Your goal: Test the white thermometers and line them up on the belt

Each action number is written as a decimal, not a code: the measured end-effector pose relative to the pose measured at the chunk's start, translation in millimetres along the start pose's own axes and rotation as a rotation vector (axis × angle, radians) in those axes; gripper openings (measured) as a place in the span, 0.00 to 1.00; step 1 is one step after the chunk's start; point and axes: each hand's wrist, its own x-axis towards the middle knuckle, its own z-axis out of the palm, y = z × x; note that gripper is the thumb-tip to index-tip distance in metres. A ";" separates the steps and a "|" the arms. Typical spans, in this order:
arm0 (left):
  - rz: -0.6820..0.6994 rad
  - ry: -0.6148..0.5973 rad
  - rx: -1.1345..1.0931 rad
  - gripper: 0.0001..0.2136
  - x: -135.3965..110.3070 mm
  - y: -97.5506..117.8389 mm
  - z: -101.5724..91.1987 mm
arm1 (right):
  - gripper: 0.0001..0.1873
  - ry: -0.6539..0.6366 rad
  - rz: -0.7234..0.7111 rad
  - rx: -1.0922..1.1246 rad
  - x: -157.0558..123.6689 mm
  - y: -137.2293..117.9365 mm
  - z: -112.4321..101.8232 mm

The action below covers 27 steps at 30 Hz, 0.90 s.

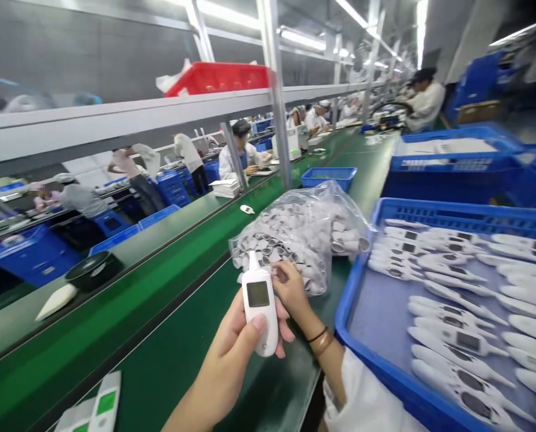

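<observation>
My left hand [229, 360] is closed around a white thermometer [259, 309], held upright with its grey screen facing me and my thumb on its lower front. My right hand [291, 293] lies just right of it, fingers curled and pinched at the mouth of a clear plastic bag [306, 231] full of small white caps. What the fingertips hold is hidden. A white sleeve and two wristbands show on my right wrist. Both hands hover over the green bench [173, 354].
A blue tray [352, 312] with several white thermometers sits to the right. Two devices with green screens [101, 407] lie at the lower left. On the conveyor [128, 282] are a black round dish [92, 270], a white part [56, 301] and a small white piece [247, 209]. Other workers sit beyond.
</observation>
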 end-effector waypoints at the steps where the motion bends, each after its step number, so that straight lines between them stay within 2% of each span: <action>1: 0.023 0.016 0.013 0.11 -9.4 3.1 -6.4 | 0.17 -0.016 0.022 0.072 1.0 -0.7 4.4; 3: 0.061 0.049 0.049 0.12 -25.0 9.7 -17.7 | 0.22 -0.050 0.072 0.225 2.0 -11.3 6.9; 6: 0.062 0.066 0.073 0.14 -40.6 20.2 -30.9 | 0.27 -0.118 0.125 0.401 -0.4 -48.8 4.8; 8: 0.033 0.103 0.070 0.15 -46.9 27.0 -36.3 | 0.26 -0.164 0.145 0.471 -3.2 -80.1 6.4; 10: 0.010 0.199 0.108 0.25 -51.3 33.0 -39.3 | 0.23 -0.202 0.156 0.523 -5.5 -108.4 11.9; 12: 0.011 0.300 0.172 0.32 -54.7 37.7 -41.2 | 0.21 -0.245 0.149 0.571 -7.2 -130.1 19.5; 14: 0.022 0.312 0.200 0.34 -57.4 40.3 -43.6 | 0.19 -0.283 0.102 0.597 -9.0 -145.6 26.9; 20: 0.058 0.261 0.263 0.36 -60.3 39.3 -53.9 | 0.12 -0.486 -0.128 0.356 -16.5 -172.2 37.3; 24: 0.074 0.238 0.261 0.37 -61.2 41.5 -55.9 | 0.12 -0.368 -0.136 0.333 -19.8 -176.9 40.3; 27: 0.065 0.245 0.268 0.36 -62.0 44.4 -56.0 | 0.11 -0.399 -0.147 0.306 -21.5 -176.8 43.4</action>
